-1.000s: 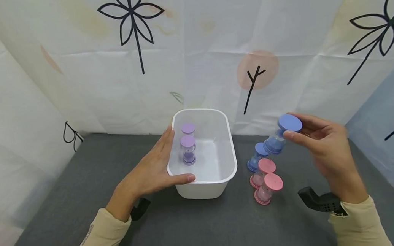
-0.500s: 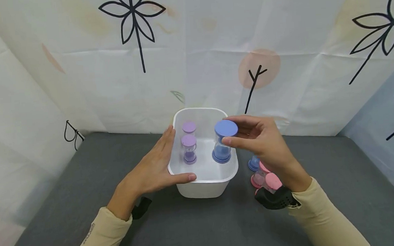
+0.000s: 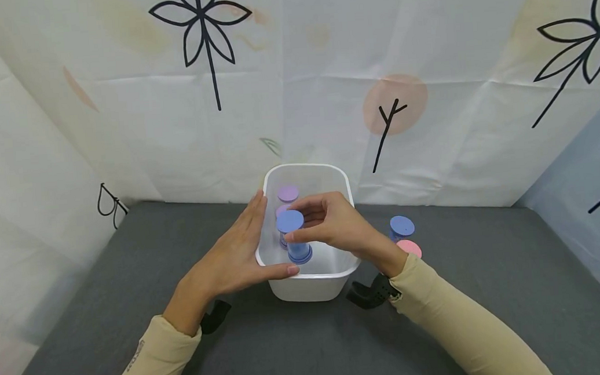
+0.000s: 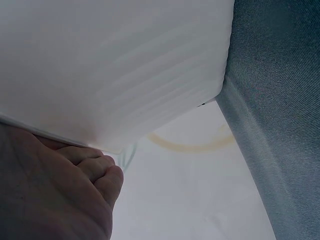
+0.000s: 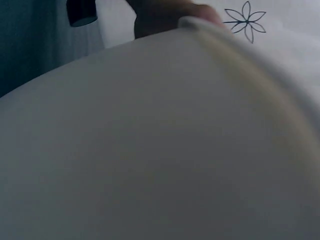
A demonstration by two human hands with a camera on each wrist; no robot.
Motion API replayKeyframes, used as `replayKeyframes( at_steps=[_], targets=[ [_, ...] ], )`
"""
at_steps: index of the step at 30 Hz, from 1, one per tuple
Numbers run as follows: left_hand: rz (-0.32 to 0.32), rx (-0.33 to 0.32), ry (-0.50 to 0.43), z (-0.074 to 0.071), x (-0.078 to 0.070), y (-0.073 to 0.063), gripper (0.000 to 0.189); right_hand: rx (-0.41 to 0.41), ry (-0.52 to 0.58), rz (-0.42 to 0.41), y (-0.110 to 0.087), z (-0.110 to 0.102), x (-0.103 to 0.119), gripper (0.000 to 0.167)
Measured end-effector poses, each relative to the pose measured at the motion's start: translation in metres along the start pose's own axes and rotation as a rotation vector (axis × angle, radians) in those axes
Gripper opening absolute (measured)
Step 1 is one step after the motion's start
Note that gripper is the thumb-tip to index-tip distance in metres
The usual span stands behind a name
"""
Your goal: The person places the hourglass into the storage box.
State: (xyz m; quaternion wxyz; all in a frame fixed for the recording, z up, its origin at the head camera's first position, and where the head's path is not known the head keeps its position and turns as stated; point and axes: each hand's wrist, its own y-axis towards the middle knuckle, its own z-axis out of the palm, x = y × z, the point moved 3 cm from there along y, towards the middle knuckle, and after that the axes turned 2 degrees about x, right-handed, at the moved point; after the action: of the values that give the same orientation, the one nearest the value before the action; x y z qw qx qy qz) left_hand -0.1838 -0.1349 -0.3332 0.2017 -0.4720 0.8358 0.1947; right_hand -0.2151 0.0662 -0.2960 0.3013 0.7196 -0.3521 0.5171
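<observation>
My right hand (image 3: 336, 223) pinches a blue sand timer (image 3: 290, 222) between thumb and fingers, upright inside the white plastic bin (image 3: 307, 290). Whether its base touches the bin floor, I cannot tell. Two purple sand timers (image 3: 288, 193) stand along the bin's left side, the nearer one mostly hidden behind the blue one. Against the bin's left wall lies my left hand (image 3: 232, 259), fingers straight, thumb along the front rim. In the left wrist view those fingers (image 4: 95, 165) rest just under the rim. The bin's outer wall (image 5: 150, 140) fills most of the right wrist view.
Right of the bin, another blue sand timer (image 3: 402, 227) and a pink sand timer (image 3: 410, 248) stand on the grey table (image 3: 270, 352), partly hidden by my right forearm. A white printed cloth (image 3: 315, 111) hangs behind the table.
My right hand has carried the blue sand timer leftward from beside the other timers, over the bin's right rim and to the purple timers. My left hand has stayed on the bin.
</observation>
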Motion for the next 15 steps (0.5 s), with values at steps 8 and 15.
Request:
replayKeyframes(
  at_steps=[8, 15],
  targets=[
    [0.000, 0.004, -0.002, 0.001, 0.001, -0.001, 0.129, 0.028, -0.159, 0.075, 0.016, 0.003, -0.009, 0.045],
    [-0.001, 0.009, -0.004, 0.001, 0.001, -0.001, 0.128, 0.067, -0.295, 0.110, 0.024, 0.007, -0.013, 0.045]
  ],
)
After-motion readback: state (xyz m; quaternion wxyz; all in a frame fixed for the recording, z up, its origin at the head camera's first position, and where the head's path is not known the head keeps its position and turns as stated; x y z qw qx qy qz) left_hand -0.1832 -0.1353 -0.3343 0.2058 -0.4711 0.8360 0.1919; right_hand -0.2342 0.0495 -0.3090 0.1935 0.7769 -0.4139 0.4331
